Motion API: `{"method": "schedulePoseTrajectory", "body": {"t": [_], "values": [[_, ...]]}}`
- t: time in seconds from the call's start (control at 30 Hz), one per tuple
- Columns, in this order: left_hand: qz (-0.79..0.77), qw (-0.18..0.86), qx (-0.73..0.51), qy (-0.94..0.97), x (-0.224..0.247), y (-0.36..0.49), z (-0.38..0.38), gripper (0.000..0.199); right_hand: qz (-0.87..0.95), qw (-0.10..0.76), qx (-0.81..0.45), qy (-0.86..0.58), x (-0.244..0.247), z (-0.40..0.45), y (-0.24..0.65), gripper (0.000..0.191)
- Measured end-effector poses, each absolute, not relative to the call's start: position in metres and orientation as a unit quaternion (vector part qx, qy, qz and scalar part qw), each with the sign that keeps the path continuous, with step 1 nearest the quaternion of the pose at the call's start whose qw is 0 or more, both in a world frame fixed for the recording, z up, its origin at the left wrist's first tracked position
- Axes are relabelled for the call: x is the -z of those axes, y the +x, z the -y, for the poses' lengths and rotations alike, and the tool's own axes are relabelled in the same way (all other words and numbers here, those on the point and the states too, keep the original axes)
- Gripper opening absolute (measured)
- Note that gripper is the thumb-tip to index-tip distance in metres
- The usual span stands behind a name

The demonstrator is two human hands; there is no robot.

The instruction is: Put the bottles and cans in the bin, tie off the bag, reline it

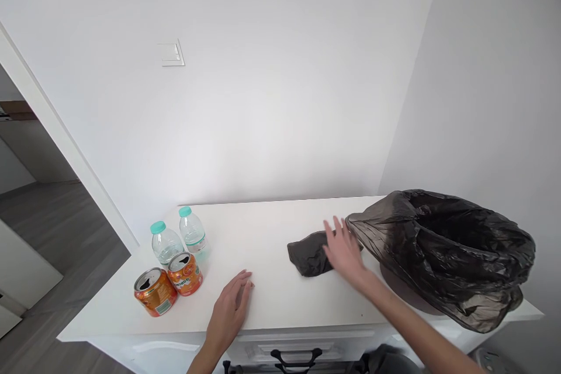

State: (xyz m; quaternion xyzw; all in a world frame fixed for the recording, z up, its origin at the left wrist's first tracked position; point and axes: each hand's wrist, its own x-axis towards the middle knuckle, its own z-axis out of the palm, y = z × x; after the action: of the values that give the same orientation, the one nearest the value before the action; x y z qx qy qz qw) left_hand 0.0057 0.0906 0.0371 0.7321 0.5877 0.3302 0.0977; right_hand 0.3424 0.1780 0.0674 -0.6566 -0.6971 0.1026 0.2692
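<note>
My left hand (228,311) rests at the front of the white dresser top (267,298), its fingers loosely extended and nothing in it. Over the right part of a flat piece of black plastic (309,254) is my right hand (344,248), fingers spread; whether it touches the plastic I cannot tell. Just right of that hand, a bin lined with a black bag (438,245) has its mouth open and the bag folded over its rim. Two orange cans (156,292) (184,273), both opened, stand left of my left hand. Behind them are two clear bottles with teal caps (166,243) (191,230).
A white wall (280,82) with a light switch (170,53) rises behind the dresser. Black drawer handles (296,357) show below its front edge. At the left, a doorway opens onto a grey floor (48,234).
</note>
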Motion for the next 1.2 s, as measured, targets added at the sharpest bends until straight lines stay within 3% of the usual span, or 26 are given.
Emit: {"method": "schedulePoseTrajectory", "body": {"t": [0.2, 0.33, 0.67, 0.83, 0.9, 1.0, 1.07, 1.13, 1.2], "values": [[-0.587, 0.075, -0.315, 0.742, -0.034, 0.008, -0.091, 0.027, 0.718, 0.114, -0.115, -0.677, -0.008, -0.144, 0.281, 0.071], [-0.595, 0.077, -0.305, 0.739, -0.037, 0.009, -0.089, 0.027, 0.677, 0.097, -0.083, -0.724, 0.010, -0.176, 0.297, 0.070], [-0.600, 0.039, -0.304, 0.739, -0.034, 0.014, -0.090, 0.021, 0.621, 0.219, 0.013, -0.752, 0.002, -0.242, 0.410, 0.059], [-0.602, 0.043, -0.306, 0.736, -0.037, 0.014, -0.089, 0.021, 0.646, 0.244, 0.017, -0.723, 0.003, -0.188, 0.383, 0.061], [-0.600, 0.045, -0.307, 0.737, -0.037, 0.013, -0.089, 0.021, 0.676, 0.291, -0.052, -0.674, -0.005, -0.145, 0.370, 0.063], [-0.592, 0.044, -0.314, 0.741, -0.036, 0.013, -0.088, 0.021, 0.752, 0.340, -0.183, -0.535, -0.045, -0.073, 0.371, 0.061], [-0.587, 0.042, -0.319, 0.743, -0.037, 0.012, -0.088, 0.021, 0.760, 0.383, -0.198, -0.486, -0.085, -0.033, 0.390, 0.043], [-0.588, 0.042, -0.317, 0.743, -0.038, 0.012, -0.088, 0.022, 0.694, 0.500, -0.108, -0.506, -0.125, -0.007, 0.422, 0.024], [-0.592, 0.045, -0.311, 0.742, -0.038, 0.012, -0.087, 0.023, 0.578, 0.569, 0.025, -0.584, -0.154, 0.001, 0.461, 0.036]]}}
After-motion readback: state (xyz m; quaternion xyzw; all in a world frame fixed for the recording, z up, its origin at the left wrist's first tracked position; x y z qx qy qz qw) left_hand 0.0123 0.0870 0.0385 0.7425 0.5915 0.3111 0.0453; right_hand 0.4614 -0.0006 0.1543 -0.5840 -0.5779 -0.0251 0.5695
